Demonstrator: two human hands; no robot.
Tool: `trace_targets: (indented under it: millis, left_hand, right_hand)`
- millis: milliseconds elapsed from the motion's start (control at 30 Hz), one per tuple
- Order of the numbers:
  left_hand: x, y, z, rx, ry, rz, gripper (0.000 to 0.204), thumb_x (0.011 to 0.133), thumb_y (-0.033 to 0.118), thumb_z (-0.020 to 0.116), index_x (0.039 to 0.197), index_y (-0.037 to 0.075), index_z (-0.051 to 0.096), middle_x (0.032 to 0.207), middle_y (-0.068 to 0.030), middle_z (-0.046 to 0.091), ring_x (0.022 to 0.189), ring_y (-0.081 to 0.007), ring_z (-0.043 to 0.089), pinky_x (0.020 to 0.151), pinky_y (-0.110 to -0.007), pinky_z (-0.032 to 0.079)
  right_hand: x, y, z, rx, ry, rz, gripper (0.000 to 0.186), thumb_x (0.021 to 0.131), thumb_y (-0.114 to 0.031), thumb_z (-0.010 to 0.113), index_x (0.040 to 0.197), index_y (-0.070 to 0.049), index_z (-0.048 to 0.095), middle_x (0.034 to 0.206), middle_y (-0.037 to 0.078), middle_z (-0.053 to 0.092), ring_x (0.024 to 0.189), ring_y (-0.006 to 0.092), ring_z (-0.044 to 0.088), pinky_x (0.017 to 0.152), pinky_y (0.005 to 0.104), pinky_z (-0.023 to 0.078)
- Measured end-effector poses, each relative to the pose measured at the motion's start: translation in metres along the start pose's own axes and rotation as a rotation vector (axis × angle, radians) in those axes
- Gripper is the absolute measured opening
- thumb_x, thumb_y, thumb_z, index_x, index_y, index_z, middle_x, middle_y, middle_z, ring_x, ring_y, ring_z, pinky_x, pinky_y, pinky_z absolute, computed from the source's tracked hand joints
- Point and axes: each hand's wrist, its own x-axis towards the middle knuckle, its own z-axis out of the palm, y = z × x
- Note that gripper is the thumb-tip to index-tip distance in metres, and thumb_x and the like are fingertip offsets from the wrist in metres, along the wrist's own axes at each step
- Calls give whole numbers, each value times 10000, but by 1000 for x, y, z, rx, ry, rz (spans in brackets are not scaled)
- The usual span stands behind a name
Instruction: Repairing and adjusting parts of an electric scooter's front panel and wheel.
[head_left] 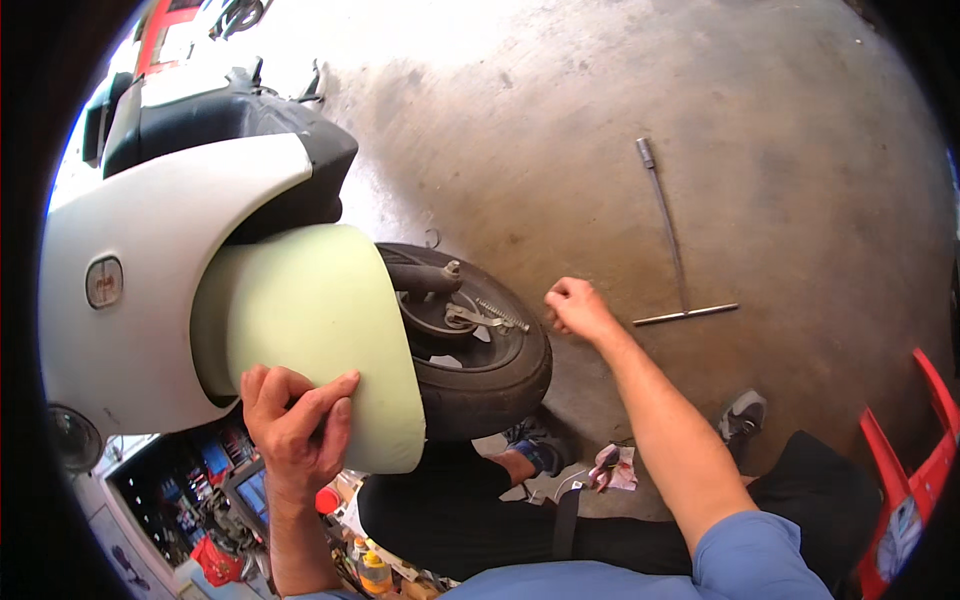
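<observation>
My left hand (298, 425) is closed against the near side of a pale yellow-green front fender (318, 310). Its thumb and index fingertip come close together there; anything between them is hidden. The fender sits over the front wheel (480, 385) of a white scooter (130, 225). A brake lever with a coil spring (503, 316) shows at the hub, below a dark fork leg (425, 277). To the right of the tyre, my right hand (578, 308) hovers with its fingers curled together. Whatever those fingers may hold cannot be made out.
A long T-handle socket wrench (668, 225) lies on the concrete floor to the right. Red body panels (910, 480) stand at the lower right edge. Cluttered tools and bottles (372, 572) fill the lower left. A crumpled cloth (612, 467) lies near my feet.
</observation>
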Motion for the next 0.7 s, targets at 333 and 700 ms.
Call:
trace_targets:
  millis: [333, 700]
  left_hand:
    - [-32, -4, 6, 47, 42, 0, 176, 695, 119, 663, 850, 113, 745, 661, -12, 429, 696, -197, 395, 651, -327, 333]
    - [-103, -10, 19, -25, 71, -220, 75, 649, 80, 715, 707, 98, 671, 665, -23, 503, 711, -214, 458, 686, -342, 352]
  right_hand:
    - [4, 20, 39, -25, -287, -333, 271, 776, -199, 622, 965, -16, 686, 934, 169, 693, 900, 282, 666, 813, 362, 507]
    - [12, 34, 89, -215, -460, -238, 288, 722, -186, 678, 954, -15, 688, 919, 168, 695, 890, 277, 667, 815, 369, 510]
